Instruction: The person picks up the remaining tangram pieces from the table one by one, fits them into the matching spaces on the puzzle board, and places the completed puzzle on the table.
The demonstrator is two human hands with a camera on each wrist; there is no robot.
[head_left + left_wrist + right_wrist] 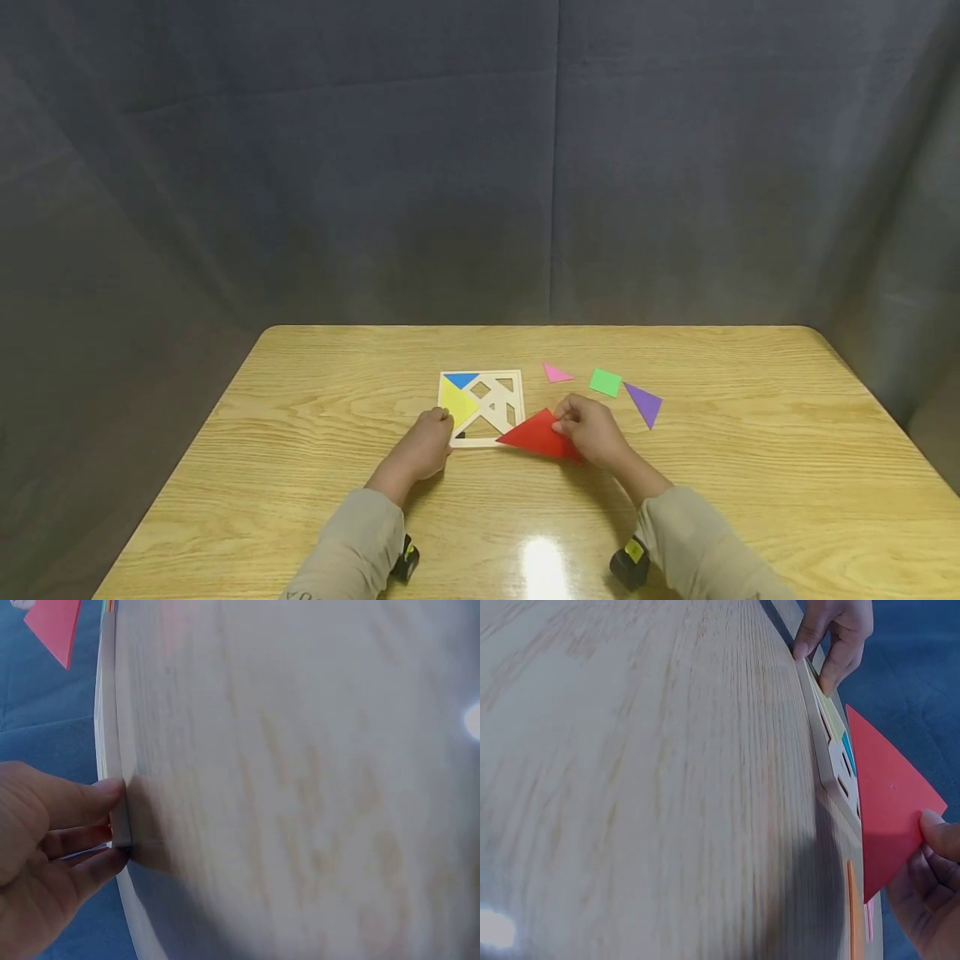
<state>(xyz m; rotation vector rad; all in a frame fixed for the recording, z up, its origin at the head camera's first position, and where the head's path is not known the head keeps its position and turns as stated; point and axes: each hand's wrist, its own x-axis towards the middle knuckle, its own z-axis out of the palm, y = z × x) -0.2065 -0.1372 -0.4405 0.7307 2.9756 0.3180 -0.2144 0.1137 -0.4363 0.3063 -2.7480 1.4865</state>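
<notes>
A pale wooden tangram board [495,443] lies on the table, with a yellow triangle [458,402] and a blue triangle [461,380] set in its left side. Several other recesses show the table through them. My left hand [429,443] pinches the board's near left corner between thumb and fingers, plain in the left wrist view. Between thumb and fingers my right hand [592,432] holds a large red triangle [536,435] by one corner. It is raised and tilted at the board's near right corner; in the right wrist view the red triangle [889,806] hides part of the board.
Beyond my right hand lie a pink triangle [557,373], a green square-like piece [605,382] and a purple triangle [645,405]. An orange piece [853,911] shows edge-on in the right wrist view. Dark cloth [480,192] hangs behind the wooden table [337,367].
</notes>
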